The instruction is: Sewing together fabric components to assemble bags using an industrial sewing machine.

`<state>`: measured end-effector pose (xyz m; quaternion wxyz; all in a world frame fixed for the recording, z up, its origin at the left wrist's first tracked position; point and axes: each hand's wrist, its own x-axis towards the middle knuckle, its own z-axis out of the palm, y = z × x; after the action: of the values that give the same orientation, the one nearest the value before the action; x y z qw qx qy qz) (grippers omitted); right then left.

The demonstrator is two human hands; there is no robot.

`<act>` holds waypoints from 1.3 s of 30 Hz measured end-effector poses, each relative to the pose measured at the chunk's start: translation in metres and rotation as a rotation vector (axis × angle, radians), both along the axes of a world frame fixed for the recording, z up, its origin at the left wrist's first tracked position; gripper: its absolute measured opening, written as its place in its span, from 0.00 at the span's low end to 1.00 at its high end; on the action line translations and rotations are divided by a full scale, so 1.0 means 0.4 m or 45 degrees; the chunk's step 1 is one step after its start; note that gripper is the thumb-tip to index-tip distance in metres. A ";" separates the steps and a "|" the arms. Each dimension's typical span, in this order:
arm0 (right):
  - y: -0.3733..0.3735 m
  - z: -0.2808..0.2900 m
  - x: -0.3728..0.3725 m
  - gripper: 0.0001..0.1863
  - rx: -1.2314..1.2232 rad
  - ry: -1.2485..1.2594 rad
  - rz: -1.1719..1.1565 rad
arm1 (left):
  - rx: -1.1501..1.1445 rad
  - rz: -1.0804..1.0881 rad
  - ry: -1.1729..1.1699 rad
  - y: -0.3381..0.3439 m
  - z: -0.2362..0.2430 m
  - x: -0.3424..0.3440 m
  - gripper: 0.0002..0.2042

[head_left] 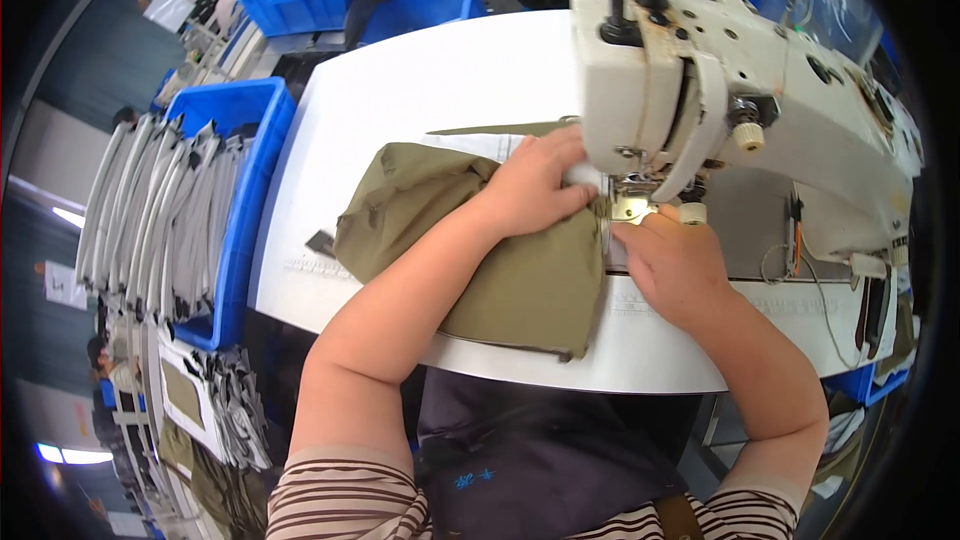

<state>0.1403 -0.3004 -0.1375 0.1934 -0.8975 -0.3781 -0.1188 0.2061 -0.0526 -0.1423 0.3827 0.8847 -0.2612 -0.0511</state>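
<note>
An olive fabric piece (515,295) lies on the white sewing table (400,80), with a white layer (460,145) showing behind it. A cream sewing machine (625,90) stands over the fabric's right edge. My left hand (535,185) rests on the fabric just left of the presser foot, thumb apart from the bent fingers, pressing down; some fingertips are partly hidden by the machine head. My right hand (672,265) is closed at the fabric's edge beside the needle area, index finger and thumb close on it and the other fingers curled.
Left are a blue bin (250,210) with stacked grey pieces (150,220) and more fabric pieces (195,400). Blue bins (300,0) sit beyond the table. Dark-handled tools (875,320), orange-handled snips (795,240) and a cord lie right. People are partly visible far left.
</note>
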 end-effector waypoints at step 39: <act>0.627 0.222 0.106 0.19 -0.465 0.808 0.558 | -0.917 0.916 -0.174 0.468 0.152 -0.706 0.12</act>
<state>0.1827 -0.0496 -0.0486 0.1588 -0.8074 -0.4965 0.2763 -0.0765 0.1347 -0.0816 0.6388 0.7319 0.0343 0.2348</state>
